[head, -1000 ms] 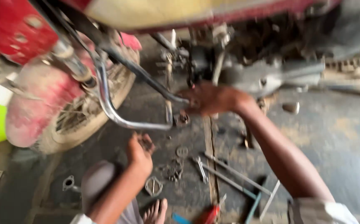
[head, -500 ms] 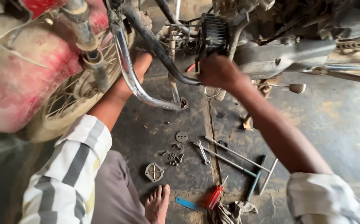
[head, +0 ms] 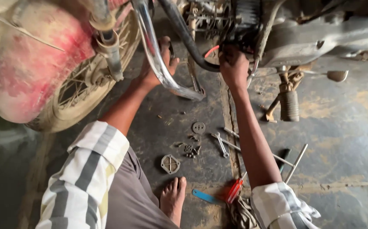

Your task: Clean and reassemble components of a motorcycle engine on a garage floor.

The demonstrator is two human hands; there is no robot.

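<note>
Both hands have crept higher into the motorcycle's underside. On the left, past the front wheel [head: 78, 91], the left hand [head: 156, 63] wraps its fingers around the chrome crash bar [head: 158, 63]. Rightward, the right hand [head: 234, 68] presses into the engine [head: 243, 21]; whether those fingers grip anything, can't tell. A small sprocket [head: 198, 127] and wrenches [head: 221, 144] lie on the floor below.
</note>
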